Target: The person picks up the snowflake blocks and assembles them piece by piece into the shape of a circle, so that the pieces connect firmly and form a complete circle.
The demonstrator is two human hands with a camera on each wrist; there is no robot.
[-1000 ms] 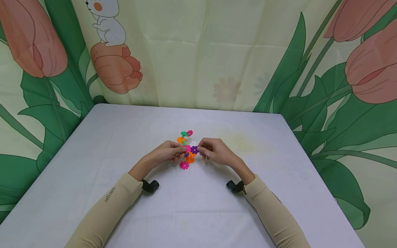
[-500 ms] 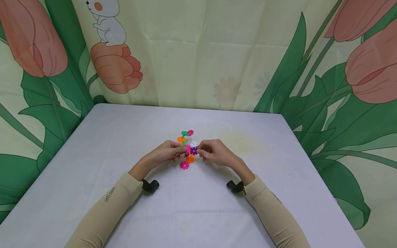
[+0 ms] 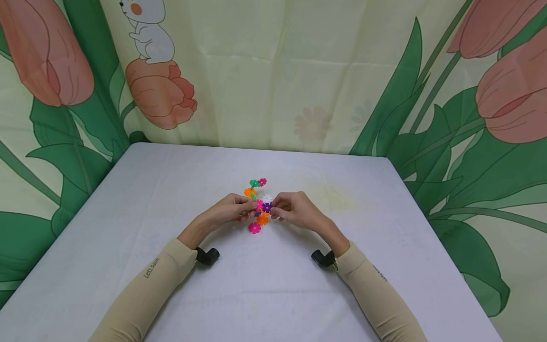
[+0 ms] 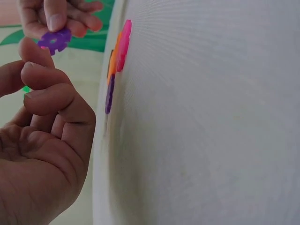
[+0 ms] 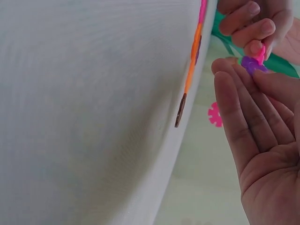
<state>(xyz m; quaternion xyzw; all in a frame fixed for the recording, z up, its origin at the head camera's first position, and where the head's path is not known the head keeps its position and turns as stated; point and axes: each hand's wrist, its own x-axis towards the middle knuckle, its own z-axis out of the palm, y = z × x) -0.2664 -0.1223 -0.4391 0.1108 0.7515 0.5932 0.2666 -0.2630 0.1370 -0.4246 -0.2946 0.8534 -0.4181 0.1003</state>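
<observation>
In the head view my left hand (image 3: 232, 208) pinches a pink notched plastic snowflake disc (image 3: 259, 204). My right hand (image 3: 295, 210) holds a purple snowflake disc (image 3: 267, 207) by its edge. The two discs touch, as the right wrist view shows with the pink disc (image 5: 261, 55) standing across the purple disc (image 5: 252, 64). Beyond the left fingertips runs a string of discs: light green, an orange disc (image 3: 249, 192), a green disc (image 3: 254, 183) and a pink end disc (image 3: 262, 181). How the string joins the held pink disc is partly hidden by fingers.
Loose discs lie on the white-covered table (image 3: 273, 294) just under the hands: an orange disc (image 3: 262, 219), a pink disc (image 3: 254, 228) and a white disc (image 3: 267, 198) among them. A patterned curtain (image 3: 273, 76) hangs behind the table.
The purple disc has turned and shifted slightly left against the pink disc, with the right fingers moving a little. The left hand stays nearly still, and the string of discs moves only slightly.
</observation>
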